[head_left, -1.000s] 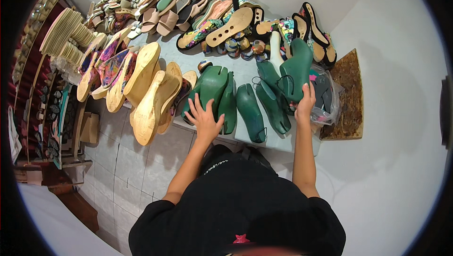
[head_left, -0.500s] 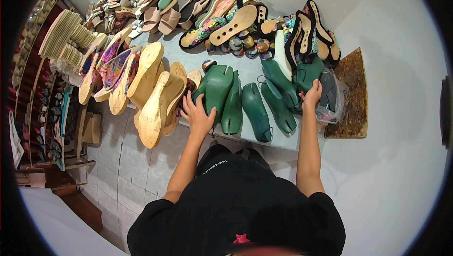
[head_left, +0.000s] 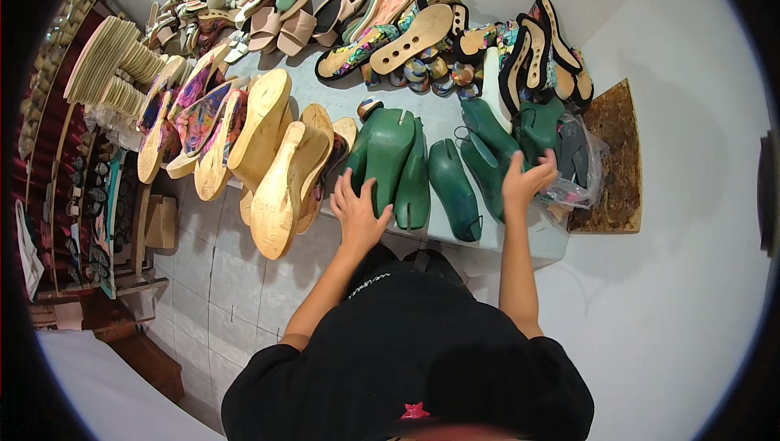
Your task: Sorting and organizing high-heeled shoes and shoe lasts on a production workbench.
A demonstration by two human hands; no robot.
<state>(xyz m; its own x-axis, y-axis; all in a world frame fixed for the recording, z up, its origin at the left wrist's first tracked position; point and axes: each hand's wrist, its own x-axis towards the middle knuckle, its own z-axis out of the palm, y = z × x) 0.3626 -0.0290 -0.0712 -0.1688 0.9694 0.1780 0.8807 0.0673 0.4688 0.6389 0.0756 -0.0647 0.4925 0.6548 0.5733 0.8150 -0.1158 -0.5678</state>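
Green shoe lasts stand and lie along the near edge of the table. My left hand, fingers spread, is at the near end of a large green last; whether it touches is unclear. A slimmer last leans beside that one. My right hand has its fingers apart, with nothing in it, close to the right-hand green lasts. Its fingers partly cover one last and come near another by the plastic bag. Between the two hands lies a last with a wire loop.
Wooden wedge soles overhang the table edge at left, beside colourful wedge sandals. Patterned sandals and beige slides crowd the back. A clear plastic bag and a brown board are at right. Shelves stand far left.
My right hand has come off the rightmost green last, shifting left and nearer to me, its fingers opening. My left hand has barely moved. The whole view has shifted slightly.
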